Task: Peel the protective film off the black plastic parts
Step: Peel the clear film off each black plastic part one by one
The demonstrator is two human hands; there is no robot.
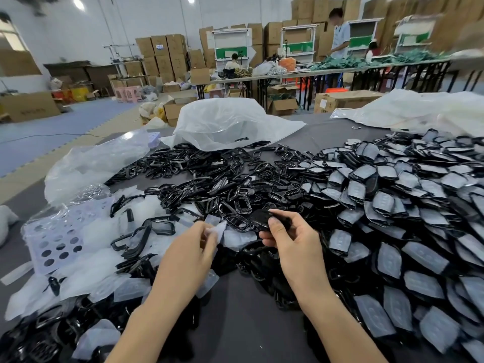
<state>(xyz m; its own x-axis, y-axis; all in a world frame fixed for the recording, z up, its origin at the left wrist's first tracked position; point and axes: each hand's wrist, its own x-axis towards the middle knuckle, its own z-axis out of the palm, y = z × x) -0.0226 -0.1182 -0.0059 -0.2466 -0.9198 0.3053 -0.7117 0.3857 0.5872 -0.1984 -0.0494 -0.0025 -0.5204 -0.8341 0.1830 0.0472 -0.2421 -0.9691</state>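
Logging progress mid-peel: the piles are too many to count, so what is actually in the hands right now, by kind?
film piece, pinched in the left hand: 1
black plastic part, held in the right hand: 1
Total: 2

Left forearm (157,310): bare; I see it rise from the bottom edge, angled up and to the right.
Left hand (195,244): back turned toward me, fingers curled in, fingertips pinching a scrap of film (218,229).
Right forearm (332,318): bare; it comes in from the lower right, angled up and to the left.
Right hand (288,239): fingers (279,215) curled, gripping a black part (259,218) at its far end.
Spacing: I read both hands as near each other at the middle, apart, not touching.
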